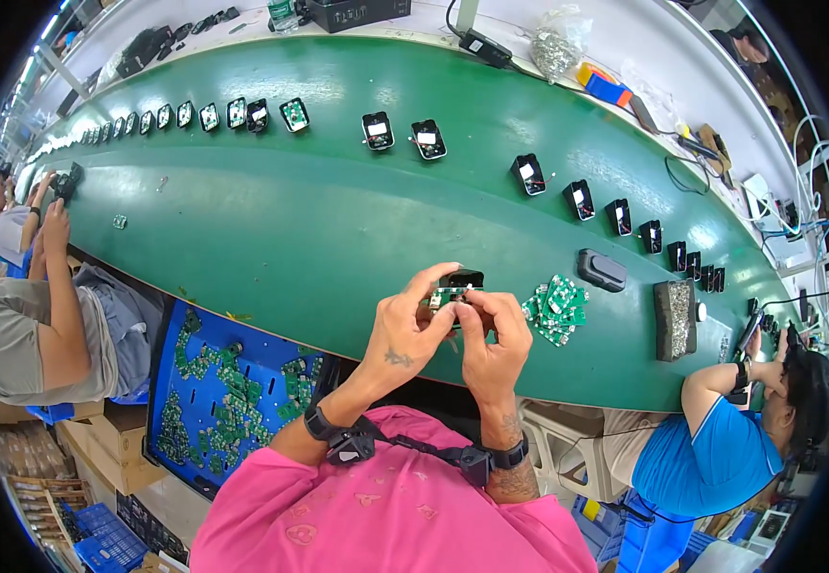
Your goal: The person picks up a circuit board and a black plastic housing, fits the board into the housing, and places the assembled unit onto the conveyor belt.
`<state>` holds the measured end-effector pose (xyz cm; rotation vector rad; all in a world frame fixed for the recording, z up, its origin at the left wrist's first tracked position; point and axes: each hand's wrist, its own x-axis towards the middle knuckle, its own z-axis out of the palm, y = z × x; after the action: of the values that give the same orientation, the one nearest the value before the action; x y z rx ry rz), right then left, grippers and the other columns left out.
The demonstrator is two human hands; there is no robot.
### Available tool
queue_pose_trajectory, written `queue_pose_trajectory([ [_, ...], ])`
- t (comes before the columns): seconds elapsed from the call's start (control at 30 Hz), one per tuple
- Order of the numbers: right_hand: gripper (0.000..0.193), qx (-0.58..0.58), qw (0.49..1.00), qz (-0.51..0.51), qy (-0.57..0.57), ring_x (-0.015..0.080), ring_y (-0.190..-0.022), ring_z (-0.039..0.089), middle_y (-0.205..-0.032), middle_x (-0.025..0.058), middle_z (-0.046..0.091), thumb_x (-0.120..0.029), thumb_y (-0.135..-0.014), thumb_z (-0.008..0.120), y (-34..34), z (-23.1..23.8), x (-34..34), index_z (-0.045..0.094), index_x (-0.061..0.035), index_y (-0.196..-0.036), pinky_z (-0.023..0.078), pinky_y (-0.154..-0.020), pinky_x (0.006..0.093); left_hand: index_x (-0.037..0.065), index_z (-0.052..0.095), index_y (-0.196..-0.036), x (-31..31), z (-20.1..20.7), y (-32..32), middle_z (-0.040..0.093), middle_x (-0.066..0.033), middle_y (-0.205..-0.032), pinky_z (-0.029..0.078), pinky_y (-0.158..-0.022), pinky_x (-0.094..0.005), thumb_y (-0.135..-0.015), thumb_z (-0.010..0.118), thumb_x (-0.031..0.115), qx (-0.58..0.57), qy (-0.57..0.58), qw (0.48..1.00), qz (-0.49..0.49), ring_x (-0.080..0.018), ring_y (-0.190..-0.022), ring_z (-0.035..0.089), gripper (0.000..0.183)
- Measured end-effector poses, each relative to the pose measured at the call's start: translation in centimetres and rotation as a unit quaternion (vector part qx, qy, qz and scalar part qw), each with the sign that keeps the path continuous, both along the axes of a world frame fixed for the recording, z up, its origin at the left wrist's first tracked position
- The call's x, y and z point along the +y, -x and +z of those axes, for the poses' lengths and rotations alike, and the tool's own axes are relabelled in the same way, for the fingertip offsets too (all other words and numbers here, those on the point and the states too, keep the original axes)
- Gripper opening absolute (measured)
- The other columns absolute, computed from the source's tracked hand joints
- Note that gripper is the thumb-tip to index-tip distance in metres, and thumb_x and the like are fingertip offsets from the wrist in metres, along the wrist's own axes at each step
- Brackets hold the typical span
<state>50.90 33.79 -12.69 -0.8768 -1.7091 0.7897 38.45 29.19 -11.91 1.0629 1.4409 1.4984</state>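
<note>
Just over the near edge of the green table, both my hands meet at a small black plastic housing point(462, 279) with a green circuit board point(441, 299) at its open face. My left hand point(403, 329) is closed around the housing's left side. The thumb and forefinger of my right hand point(493, 349) pinch at the board's right edge, by a small white part; the fingertips partly hide what they grip. To the right of my hands lies a loose pile of green circuit boards point(557, 310).
Black housings point(528, 175) stand in a long curved row across the table point(281, 220). Right of the pile are a dark closed case point(602, 270) and a black tray of small metal parts point(660, 325). A blue bin point(271, 372) of boards sits lower left. Co-workers sit on both sides.
</note>
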Motion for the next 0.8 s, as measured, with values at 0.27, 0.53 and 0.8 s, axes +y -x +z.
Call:
queue_pose_trajectory([
  [0.27,0.01,0.02,0.999,-0.011,0.044,0.0105,-0.067,0.059,-0.086,0.0062,0.064,-0.002,-0.088,0.072,-0.5,0.9,-0.5,0.071,0.0002,-0.098,0.046,-0.055,0.023,0.005,0.056,-0.134,-0.2,-0.5,-0.9,0.069,-0.0103,-0.087,0.054,-0.06,-0.0289,-0.092,0.063,0.005,0.069,-0.045,0.997,-0.01,-0.0128,-0.068,0.067,0.042],
  [0.53,0.007,0.05,0.996,-0.033,0.062,0.0117,-0.067,0.059,-0.084,0.0068,0.062,-0.003,-0.088,0.069,0.3,0.1,-1.0,0.067,0.0006,-0.093,0.047,-0.057,0.0257,0.001,0.057,-0.133,-0.9,-0.1,-0.2,0.067,-0.009,-0.109,0.054,-0.076,-0.0254,-0.091,0.055,-0.002,0.009,0.035,0.999,-0.039,-0.0086,-0.09,0.061,0.043],
  [0.8,0.011,0.053,0.997,-0.021,0.053,0.0122,-0.065,0.06,-0.088,0.0078,0.064,-0.001,-0.089,0.068,-0.8,0.2,-1.1,0.068,0.0013,-0.1,0.047,-0.055,0.0247,0.001,0.057,-0.135,-0.9,-0.4,-0.7,0.067,-0.0042,-0.103,0.052,-0.073,-0.0226,-0.091,0.058,-0.003,0.073,0.034,0.996,-0.037,-0.006,-0.083,0.06,0.044],
])
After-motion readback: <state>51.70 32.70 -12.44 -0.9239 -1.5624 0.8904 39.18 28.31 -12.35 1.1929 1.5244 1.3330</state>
